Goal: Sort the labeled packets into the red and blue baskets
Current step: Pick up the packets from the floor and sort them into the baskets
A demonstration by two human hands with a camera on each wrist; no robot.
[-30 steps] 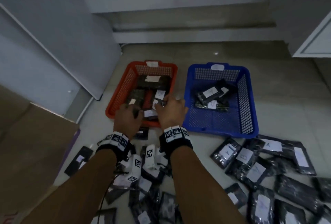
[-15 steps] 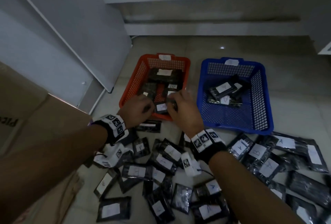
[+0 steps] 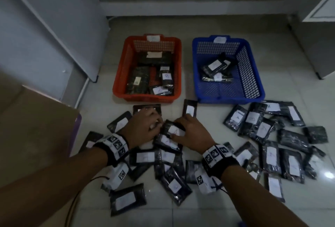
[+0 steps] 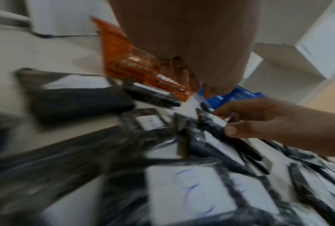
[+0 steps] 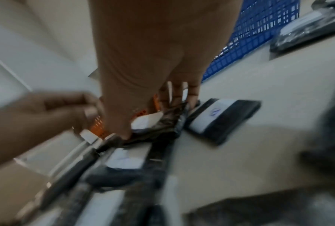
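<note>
The red basket [image 3: 119,74] and the blue basket [image 3: 253,74] stand side by side on the floor, each holding a few black packets with white labels. In front of them, over the loose pile, my right hand [image 3: 186,128] pinches a black labeled packet [image 3: 173,129] between thumb and fingers; the same grip shows in the right wrist view [image 5: 162,123]. My left hand [image 3: 146,128] hovers just left of that packet with its fingers curled. No view shows whether those fingers hold anything.
Several labeled packets [image 3: 272,136] lie scattered to the right, and more [image 3: 172,176] lie under my wrists. A cardboard box [image 3: 36,121] sits at the left. White cabinets stand at the left [image 3: 54,27] and far right [image 3: 317,45].
Both hands have drawn back from the red basket's front edge to the pile on the floor. The right hand has taken hold of a packet there.
</note>
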